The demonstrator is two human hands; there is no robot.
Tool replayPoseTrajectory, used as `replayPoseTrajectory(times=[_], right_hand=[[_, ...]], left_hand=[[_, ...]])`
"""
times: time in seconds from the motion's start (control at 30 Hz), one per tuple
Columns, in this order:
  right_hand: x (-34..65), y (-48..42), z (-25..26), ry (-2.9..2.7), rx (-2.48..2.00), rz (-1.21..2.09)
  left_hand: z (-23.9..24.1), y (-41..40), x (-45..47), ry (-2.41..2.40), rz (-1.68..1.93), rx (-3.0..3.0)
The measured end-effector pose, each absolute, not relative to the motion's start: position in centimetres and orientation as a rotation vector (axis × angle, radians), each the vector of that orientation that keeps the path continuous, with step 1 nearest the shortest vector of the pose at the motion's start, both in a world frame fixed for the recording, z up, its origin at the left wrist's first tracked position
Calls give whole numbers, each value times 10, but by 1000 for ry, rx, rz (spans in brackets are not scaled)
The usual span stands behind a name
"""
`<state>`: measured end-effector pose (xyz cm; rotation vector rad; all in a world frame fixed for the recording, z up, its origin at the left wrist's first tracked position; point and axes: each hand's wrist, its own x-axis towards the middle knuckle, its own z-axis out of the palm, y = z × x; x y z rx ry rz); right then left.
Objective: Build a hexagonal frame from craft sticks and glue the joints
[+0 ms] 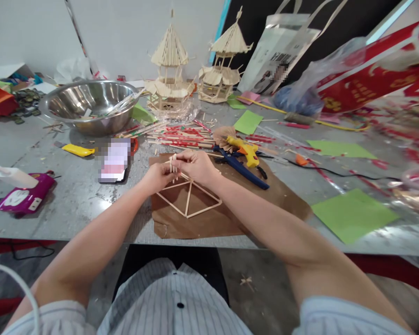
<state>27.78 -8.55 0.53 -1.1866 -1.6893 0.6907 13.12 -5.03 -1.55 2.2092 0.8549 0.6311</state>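
Observation:
Both hands meet over a flat frame of thin wooden sticks (189,200), which lies on a brown paper sheet (164,224). Several short wooden sticks (173,168) stand upright between the fingertips. My left hand (159,177) is closed on them from the left. From the right, my right hand (198,165) pinches the same sticks near their upper ends. Its wrist and fingers cover the far part of the frame. Just beyond the hands lies a pile of chopsticks with red wrappers (181,135).
Two stick pagodas (170,60) stand at the back, beside a steel bowl (87,104). A yellow glue gun (244,150) and blue-handled pliers (244,170) lie right of the hands. Leftward are a phone (116,160), a yellow cutter (78,150) and a purple device (26,193).

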Motion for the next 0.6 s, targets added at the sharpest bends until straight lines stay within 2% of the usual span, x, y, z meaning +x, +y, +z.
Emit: replayPoseTrajectory(times=[0.17, 0.6], right_hand=[[275, -85, -10, -1481, -1071, 912], [276, -93, -5, -1474, -1048, 950]], left_hand=[[-12, -52, 130, 881, 579, 2327], [-9, -50, 133, 806, 429, 2352]])
